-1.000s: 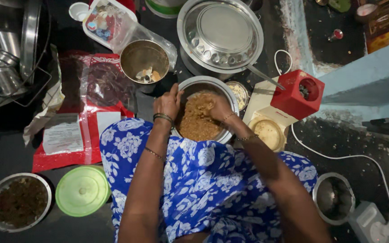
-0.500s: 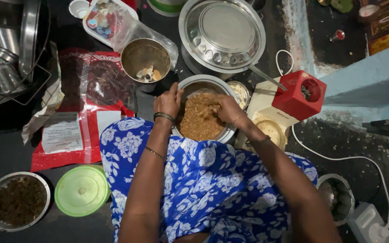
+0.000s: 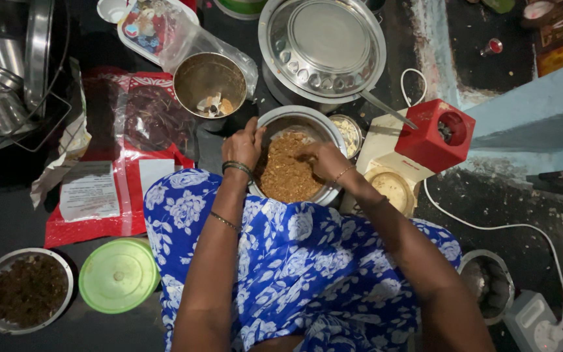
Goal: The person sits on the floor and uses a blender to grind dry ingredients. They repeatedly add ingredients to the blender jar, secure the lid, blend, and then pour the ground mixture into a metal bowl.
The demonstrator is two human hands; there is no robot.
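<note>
Steel bowl (image 3: 275, 124) between both hands.

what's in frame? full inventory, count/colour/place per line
steel bowl: 1, silver, centre, holds brown crumbly mix
steel pot: 1, silver, upper centre-left, few scraps inside
steel plate: 1, silver, top centre
small dish: 1, steel, right of bowl, pale bits inside
grinder: 1, red on cream base, right
power strip: 1, white, bottom right
red packets: about 2, left
green lid: 1, lower left
dark-filled bowl: 1, steel, bottom left
steel vessels: several, top left
left hand: on bowl's left rim
right hand: in the mix
</note>
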